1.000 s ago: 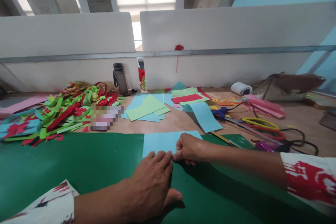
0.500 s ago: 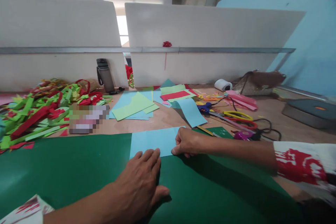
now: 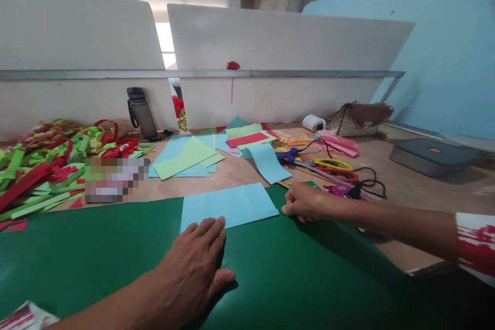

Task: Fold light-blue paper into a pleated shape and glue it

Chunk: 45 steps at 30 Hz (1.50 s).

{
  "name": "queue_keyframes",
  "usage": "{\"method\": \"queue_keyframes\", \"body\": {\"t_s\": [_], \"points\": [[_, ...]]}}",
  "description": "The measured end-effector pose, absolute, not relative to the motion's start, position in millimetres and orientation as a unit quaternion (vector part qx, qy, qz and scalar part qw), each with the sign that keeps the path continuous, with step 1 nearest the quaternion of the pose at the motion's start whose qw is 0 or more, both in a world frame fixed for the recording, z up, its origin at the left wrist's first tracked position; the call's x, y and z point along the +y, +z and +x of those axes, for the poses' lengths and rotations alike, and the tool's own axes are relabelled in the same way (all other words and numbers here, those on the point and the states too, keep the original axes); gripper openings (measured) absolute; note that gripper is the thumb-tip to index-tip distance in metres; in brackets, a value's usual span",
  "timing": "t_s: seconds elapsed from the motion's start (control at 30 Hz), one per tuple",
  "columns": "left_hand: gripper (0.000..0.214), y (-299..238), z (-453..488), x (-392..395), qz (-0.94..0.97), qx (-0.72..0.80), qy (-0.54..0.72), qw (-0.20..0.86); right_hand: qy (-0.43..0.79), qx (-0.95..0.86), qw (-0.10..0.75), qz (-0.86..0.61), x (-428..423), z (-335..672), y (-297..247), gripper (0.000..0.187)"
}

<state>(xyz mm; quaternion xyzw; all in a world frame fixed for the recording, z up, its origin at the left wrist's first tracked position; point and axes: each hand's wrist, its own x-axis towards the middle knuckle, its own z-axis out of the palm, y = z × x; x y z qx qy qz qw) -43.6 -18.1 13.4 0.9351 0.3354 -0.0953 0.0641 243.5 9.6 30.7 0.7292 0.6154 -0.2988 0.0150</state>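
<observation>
A light blue paper sheet point(image 3: 228, 205) lies on a dark green cutting mat point(image 3: 96, 247). My left hand point(image 3: 193, 263) rests flat with its fingers stretched out, the fingertips pressing the sheet's near edge. My right hand point(image 3: 305, 202) sits on the mat just right of the sheet's right corner. Its fingers are curled in, and I see nothing in them.
Further back lie loose blue, green and red sheets point(image 3: 193, 154), a curled blue strip point(image 3: 266, 162), scissors point(image 3: 332, 167), a glue gun point(image 3: 288, 155) with its cable, and a tape roll point(image 3: 314, 122). Paper strips point(image 3: 42, 165) are piled at left beside a bottle point(image 3: 141, 112). A bag point(image 3: 361, 116) and a grey box point(image 3: 433, 157) are at right.
My right hand has let go of the blue sheet's right edge and slid right onto the mat. The view has swung to the right. The left hand stays on the sheet.
</observation>
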Motion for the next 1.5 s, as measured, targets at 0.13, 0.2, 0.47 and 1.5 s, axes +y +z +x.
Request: {"method": "queue_keyframes", "body": {"t_s": [0.13, 0.2, 0.47, 1.5], "points": [[0.066, 12.1, -44.3, -16.9, 0.938, 0.329, -0.071, 0.079, -0.253, 0.656, -0.020, 0.711, 10.7, 220.2, 54.5, 0.024], [0.064, 11.8, -44.5, -15.9, 0.940, 0.325, -0.057, 0.083, -0.248, 0.688, -0.055, 0.680, 11.2, 199.5, 62.9, 0.022], [0.033, 20.2, -39.8, -6.8, 0.938, 0.330, 0.049, 0.094, -0.368, 0.693, -0.029, 0.620, 23.8, 159.1, 27.9, 0.021], [0.048, 35.3, -52.1, 62.7, 0.659, 0.597, -0.140, 0.436, -0.401, 0.682, -0.008, 0.611, 28.7, 177.8, 23.2, 0.023]]}}
